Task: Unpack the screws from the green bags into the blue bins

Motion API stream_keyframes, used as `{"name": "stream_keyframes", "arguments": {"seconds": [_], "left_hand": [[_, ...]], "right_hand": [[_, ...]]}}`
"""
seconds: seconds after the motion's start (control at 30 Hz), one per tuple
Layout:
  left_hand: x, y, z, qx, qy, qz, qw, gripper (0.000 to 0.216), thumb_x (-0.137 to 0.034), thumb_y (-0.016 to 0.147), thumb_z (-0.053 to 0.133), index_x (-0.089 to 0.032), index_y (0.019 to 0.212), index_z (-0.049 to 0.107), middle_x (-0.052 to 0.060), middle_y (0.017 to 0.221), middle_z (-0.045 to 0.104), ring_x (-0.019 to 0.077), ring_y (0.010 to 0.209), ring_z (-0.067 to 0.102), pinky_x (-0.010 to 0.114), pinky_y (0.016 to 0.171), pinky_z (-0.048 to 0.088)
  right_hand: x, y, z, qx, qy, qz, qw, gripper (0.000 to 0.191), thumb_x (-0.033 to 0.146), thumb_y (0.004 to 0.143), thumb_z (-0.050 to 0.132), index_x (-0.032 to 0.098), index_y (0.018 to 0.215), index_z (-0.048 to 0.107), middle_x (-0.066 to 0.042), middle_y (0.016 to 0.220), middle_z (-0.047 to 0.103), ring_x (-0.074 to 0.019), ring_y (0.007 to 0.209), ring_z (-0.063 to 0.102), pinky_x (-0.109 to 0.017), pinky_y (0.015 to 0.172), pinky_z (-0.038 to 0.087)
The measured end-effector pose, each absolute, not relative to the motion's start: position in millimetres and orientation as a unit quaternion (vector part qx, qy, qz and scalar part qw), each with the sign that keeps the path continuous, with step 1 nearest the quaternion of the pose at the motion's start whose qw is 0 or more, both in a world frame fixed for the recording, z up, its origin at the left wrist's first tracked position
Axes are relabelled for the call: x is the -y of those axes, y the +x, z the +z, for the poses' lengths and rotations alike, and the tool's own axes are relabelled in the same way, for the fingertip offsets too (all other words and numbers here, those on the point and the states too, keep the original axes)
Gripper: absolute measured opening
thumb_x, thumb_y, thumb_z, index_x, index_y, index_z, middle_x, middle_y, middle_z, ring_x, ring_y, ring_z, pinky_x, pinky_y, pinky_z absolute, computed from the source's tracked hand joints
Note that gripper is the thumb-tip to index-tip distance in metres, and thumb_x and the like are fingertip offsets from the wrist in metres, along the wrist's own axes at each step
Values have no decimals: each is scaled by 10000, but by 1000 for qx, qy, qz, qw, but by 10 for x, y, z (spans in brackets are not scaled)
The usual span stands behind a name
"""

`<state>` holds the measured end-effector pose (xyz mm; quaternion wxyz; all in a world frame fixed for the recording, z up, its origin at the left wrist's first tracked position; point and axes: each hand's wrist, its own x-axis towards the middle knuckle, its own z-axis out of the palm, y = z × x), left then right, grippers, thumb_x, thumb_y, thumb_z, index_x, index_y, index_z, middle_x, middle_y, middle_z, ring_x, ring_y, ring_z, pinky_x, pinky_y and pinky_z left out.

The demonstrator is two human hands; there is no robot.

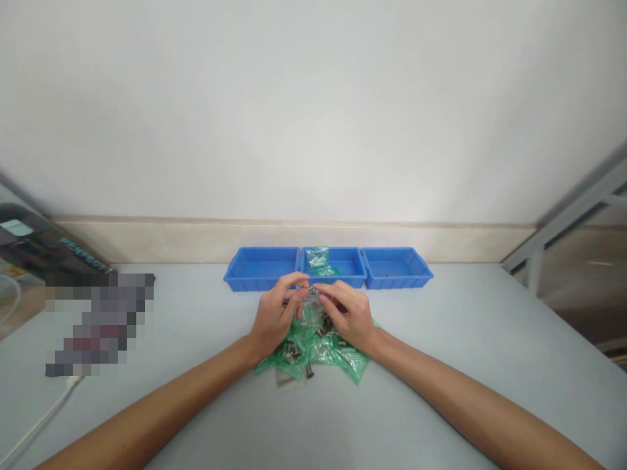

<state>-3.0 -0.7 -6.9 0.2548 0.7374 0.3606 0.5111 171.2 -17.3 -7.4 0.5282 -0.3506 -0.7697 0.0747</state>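
My left hand [277,316] and my right hand [345,313] meet over a pile of small green plastic bags [313,349] holding little metal parts. Fingers of both hands are pinched together on one small clear-green bag [310,295] held between them just above the pile. A few dark metal parts [292,353] lie loose among the bags. Behind the hands stand three blue trays side by side: the left blue tray [259,267], the middle blue tray [350,264] with a filled bag [319,260] in it, and the right blue tray [396,267].
The grey table [441,339] ends at a white wall with a beige ledge [196,240]. A dark box [44,245] and a white cable [34,427] lie at the left. A metal frame [563,225] stands at the right.
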Motion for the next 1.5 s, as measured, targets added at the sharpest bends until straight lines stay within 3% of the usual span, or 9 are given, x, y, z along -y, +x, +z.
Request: {"name": "stream_keyframes", "arguments": {"seconds": [0.43, 0.6, 0.87, 1.0, 1.1, 1.3, 1.4, 1.5], "left_hand": [[12, -2, -29, -365, 748, 479, 279, 188, -327, 929, 490, -194, 1060, 515, -4, 864, 658, 57, 433, 534, 186, 455, 433], [25, -7, -16, -372, 751, 469, 279, 186, -328, 923, 507, -194, 1050, 530, -24, 767, 648, 67, 430, 537, 188, 460, 417], [45, -17, -1, -380, 717, 506, 292, 184, -331, 946, 479, -188, 1050, 530, -5, 834, 643, 61, 481, 531, 191, 487, 422], [59, -7, 18, -377, 710, 514, 297, 177, -323, 948, 474, -186, 1044, 530, -2, 858, 644, 58, 483, 534, 196, 495, 429], [62, -6, 19, -377, 709, 515, 301, 177, -322, 950, 469, -182, 1040, 529, -2, 834, 645, 63, 481, 532, 200, 493, 429], [54, -11, 6, -382, 711, 508, 301, 181, -321, 951, 463, -180, 1044, 528, -5, 782, 639, 73, 481, 526, 204, 486, 419], [56, -11, 7, -381, 709, 511, 302, 179, -321, 952, 462, -181, 1041, 529, -2, 805, 642, 70, 481, 528, 204, 489, 421], [57, -10, 8, -380, 709, 512, 300, 181, -325, 951, 464, -181, 1037, 531, 4, 829, 644, 69, 482, 528, 207, 492, 424]], "right_hand": [[162, 1714, -77, 778, -374, 86, 497, 176, 263, 947, 519, 185, 1004, 666, -23, 736, 629, -147, 659, 584, -259, 636, 476], [171, 1708, -57, 770, -393, 112, 490, 141, 250, 934, 523, 182, 930, 647, -18, 724, 620, -136, 602, 557, -249, 610, 455], [194, 1676, 29, 716, -417, 150, 539, 127, 254, 911, 511, 176, 944, 606, -11, 736, 627, -124, 567, 523, -251, 603, 445], [162, 1701, 262, 657, -416, 234, 583, 116, 284, 892, 529, 186, 908, 590, 1, 750, 613, -95, 528, 491, -232, 528, 404], [88, 1767, 469, 568, -405, 360, 620, 168, 361, 862, 570, 194, 851, 565, 45, 647, 530, -62, 428, 402, -202, 406, 297], [-22, 1797, 514, 412, -399, 543, 613, 300, 442, 710, 686, 191, 760, 529, 82, 562, 484, -33, 344, 340, -179, 335, 196], [7, 1739, 440, 396, -407, 543, 619, 289, 430, 711, 686, 187, 765, 539, 81, 561, 471, -40, 364, 361, -176, 346, 212], [39, 1731, 463, 456, -427, 469, 624, 237, 411, 781, 631, 185, 778, 562, 68, 570, 474, -56, 393, 384, -190, 379, 268]]}}
